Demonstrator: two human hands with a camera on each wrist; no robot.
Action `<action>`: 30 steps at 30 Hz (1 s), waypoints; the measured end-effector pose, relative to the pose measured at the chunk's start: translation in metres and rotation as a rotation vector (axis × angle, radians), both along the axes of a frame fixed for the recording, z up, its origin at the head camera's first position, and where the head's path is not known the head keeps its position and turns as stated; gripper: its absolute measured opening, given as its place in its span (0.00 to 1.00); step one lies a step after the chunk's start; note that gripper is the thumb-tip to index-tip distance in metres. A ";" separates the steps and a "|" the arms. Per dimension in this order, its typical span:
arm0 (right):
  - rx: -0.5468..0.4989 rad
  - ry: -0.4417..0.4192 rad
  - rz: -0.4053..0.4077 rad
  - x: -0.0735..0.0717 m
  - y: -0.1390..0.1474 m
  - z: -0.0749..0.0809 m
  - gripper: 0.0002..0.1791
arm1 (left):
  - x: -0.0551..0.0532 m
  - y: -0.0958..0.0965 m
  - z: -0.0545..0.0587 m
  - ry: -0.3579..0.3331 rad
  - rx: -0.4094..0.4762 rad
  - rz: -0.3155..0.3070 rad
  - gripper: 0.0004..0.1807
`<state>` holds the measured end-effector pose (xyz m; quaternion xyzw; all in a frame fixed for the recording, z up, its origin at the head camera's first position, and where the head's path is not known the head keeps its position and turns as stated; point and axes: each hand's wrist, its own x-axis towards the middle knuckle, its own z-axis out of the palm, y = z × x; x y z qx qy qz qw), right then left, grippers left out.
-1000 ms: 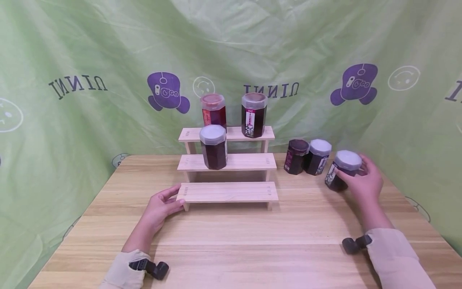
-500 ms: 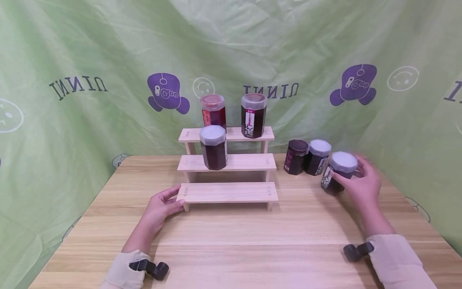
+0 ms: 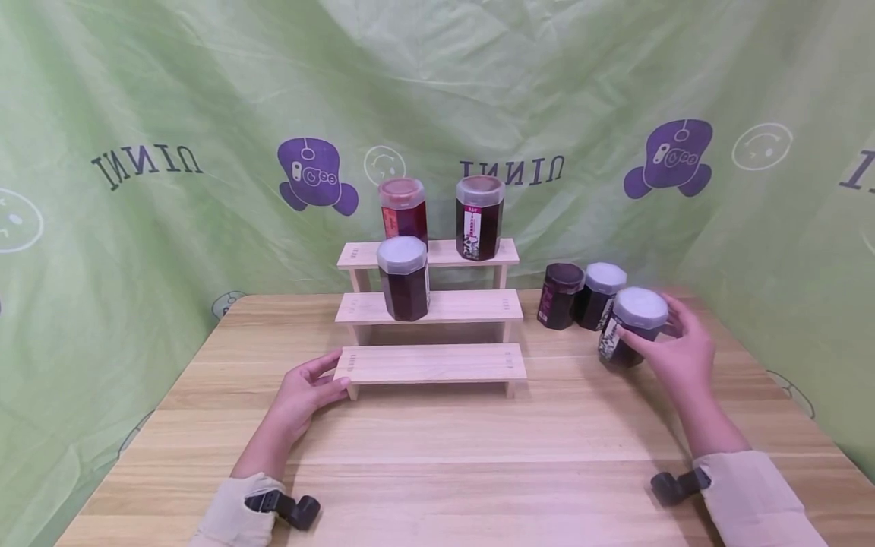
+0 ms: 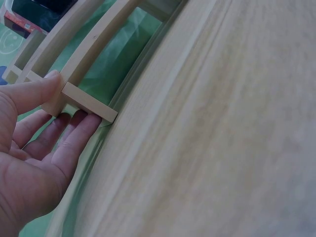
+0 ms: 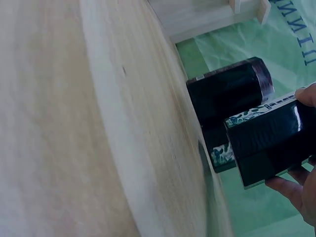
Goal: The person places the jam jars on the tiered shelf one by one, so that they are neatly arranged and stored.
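My right hand (image 3: 683,346) grips a dark octagonal jar (image 3: 629,334) with a whitish lid, thumb on the near side and fingers behind. In the right wrist view the held jar (image 5: 276,138) leans a little, and its base appears slightly off the table. My left hand (image 3: 304,391) holds the left end of the lowest step of a three-tier wooden display stand (image 3: 431,365). In the left wrist view the thumb lies on the step's board (image 4: 74,69) and the fingers touch its leg (image 4: 91,102).
Two dark jars, one dark-lidded (image 3: 560,298) and one white-lidded (image 3: 600,300), stand together right of the stand. A white-lidded jar (image 3: 406,289) is on the middle step. A red jar (image 3: 403,209) and a dark jar (image 3: 481,224) occupy the top. Behind hangs a green cloth (image 3: 437,91).
My right hand has moved a short way left and slightly nearer with the jar, towards the two standing jars. The left hand and the stand have stayed in place.
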<state>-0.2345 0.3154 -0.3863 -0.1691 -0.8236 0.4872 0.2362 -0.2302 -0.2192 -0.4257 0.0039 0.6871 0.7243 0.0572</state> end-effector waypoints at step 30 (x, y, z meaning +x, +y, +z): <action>0.068 0.065 0.115 0.019 -0.038 0.025 0.53 | -0.002 0.000 -0.004 -0.005 -0.005 0.008 0.37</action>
